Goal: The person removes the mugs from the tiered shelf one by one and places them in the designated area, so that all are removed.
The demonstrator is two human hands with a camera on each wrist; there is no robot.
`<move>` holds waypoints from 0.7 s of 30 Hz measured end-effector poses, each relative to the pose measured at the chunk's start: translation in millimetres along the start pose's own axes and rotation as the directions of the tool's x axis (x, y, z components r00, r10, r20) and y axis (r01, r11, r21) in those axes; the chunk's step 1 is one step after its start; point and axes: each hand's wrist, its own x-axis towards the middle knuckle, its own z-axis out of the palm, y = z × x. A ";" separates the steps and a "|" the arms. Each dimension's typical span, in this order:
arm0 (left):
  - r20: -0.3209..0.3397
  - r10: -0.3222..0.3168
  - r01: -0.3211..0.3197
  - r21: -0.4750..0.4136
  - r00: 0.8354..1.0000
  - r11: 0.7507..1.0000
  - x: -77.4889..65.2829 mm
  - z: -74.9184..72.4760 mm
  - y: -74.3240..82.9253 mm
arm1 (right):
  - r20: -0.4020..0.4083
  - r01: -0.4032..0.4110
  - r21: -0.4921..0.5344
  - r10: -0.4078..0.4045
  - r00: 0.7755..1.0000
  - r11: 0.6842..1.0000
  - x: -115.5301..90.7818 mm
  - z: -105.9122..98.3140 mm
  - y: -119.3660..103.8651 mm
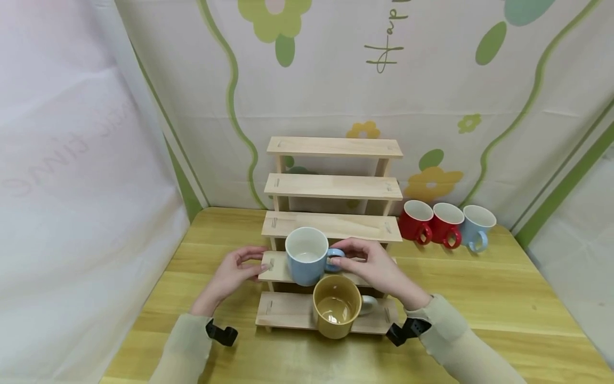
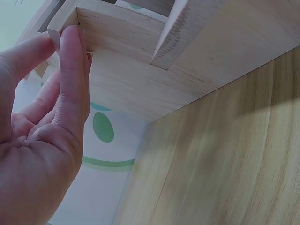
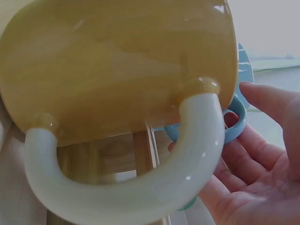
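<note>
A light blue mug with a white inside stands on the second step from the bottom of a stepped wooden shelf. My right hand holds its blue handle, fingers at the loop. My left hand pinches the left end of that same step between thumb and fingers, which the left wrist view shows from below at the board's end. On the bottom step sits a mustard-yellow mug with a white handle, in front of the blue one. This yellow mug hides most of the blue mug in the right wrist view.
Two red mugs and another light blue mug stand in a row right of the shelf on the wooden table. A patterned cloth hangs behind, and white cloth walls close off the sides.
</note>
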 end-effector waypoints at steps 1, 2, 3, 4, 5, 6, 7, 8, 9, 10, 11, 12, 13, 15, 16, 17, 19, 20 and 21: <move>0.000 0.000 0.000 -0.001 1.000 1.000 0.1 -0.2 0.0 | 0.009 -0.007 0.026 0.007 1.000 1.000 0.5 0.1 0.2; -0.001 0.001 -0.001 -0.002 1.000 1.000 -0.1 -0.3 0.2 | 0.019 -0.015 0.056 0.014 1.000 0.998 0.8 0.2 0.5; -0.001 0.003 -0.003 -0.004 1.000 1.000 -0.3 -0.5 0.4 | 0.029 -0.023 0.085 0.020 0.999 0.996 1.2 0.4 1.0; -0.001 0.004 -0.004 -0.004 1.000 1.000 0.0 -0.4 0.3 | 0.039 -0.033 0.115 0.028 0.999 0.993 1.5 0.6 1.2; 0.000 0.005 -0.005 -0.003 1.000 1.000 0.0 -0.4 0.4 | 0.047 -0.041 0.140 0.035 0.998 0.989 1.8 0.8 1.8; 0.000 0.007 -0.007 -0.001 1.000 1.000 0.0 -0.4 0.4 | 0.054 -0.048 0.163 0.039 0.998 0.986 2.1 0.9 2.7; 0.001 0.008 -0.008 0.000 1.000 1.000 0.1 -0.4 0.6 | 0.054 -0.052 0.168 0.043 0.998 0.984 2.3 1.1 3.4; -0.001 0.008 -0.008 0.002 1.000 1.000 -0.1 -0.3 0.7 | 0.051 -0.053 0.169 0.045 0.998 0.984 2.5 1.3 4.1; -0.001 0.008 -0.008 0.003 1.000 1.000 -0.1 -0.3 0.6 | 0.049 -0.054 0.167 0.046 0.998 0.984 2.7 1.4 4.8; -0.003 0.005 -0.005 0.004 1.000 1.000 0.1 -0.1 0.3 | 0.047 -0.053 0.164 0.046 0.998 0.985 2.9 1.4 5.5; -0.004 0.003 -0.003 0.004 1.000 1.000 0.1 -0.1 0.1 | 0.047 -0.054 0.163 0.047 0.998 0.985 3.0 1.3 6.1; -0.006 0.002 -0.002 0.004 1.000 1.000 0.2 0.0 -0.1 | 0.046 -0.056 0.163 0.049 0.998 0.985 3.2 1.5 6.5; -0.007 -0.001 0.001 0.003 1.000 1.000 0.2 0.0 -0.3 | 0.045 -0.059 0.164 0.052 0.998 0.985 3.3 1.6 6.6; -0.008 -0.003 0.003 0.000 1.000 1.000 0.1 0.0 -0.8 | 0.047 -0.056 0.164 0.049 0.998 0.985 3.5 1.5 7.3; -0.009 -0.003 0.003 0.001 1.000 1.000 0.1 0.0 -0.9 | 0.048 -0.053 0.161 0.045 0.998 0.986 3.7 1.5 7.8; -0.008 -0.002 0.002 0.002 1.000 1.000 -0.1 -0.1 -0.8 | 0.047 -0.049 0.161 0.042 0.998 0.986 3.8 1.5 8.4; -0.007 -0.002 0.002 0.001 1.000 1.000 -0.5 -0.1 -0.4 | 0.045 -0.041 0.160 0.035 0.998 0.986 3.9 1.5 9.1; -0.006 -0.002 0.002 0.002 1.000 1.000 -0.8 0.0 -0.2 | 0.043 -0.037 0.159 0.031 0.999 0.987 3.7 1.5 9.6; -0.005 -0.002 0.002 0.003 1.000 1.000 -1.0 0.1 0.0 | 0.040 -0.035 0.158 0.029 0.999 0.987 3.2 1.8 9.6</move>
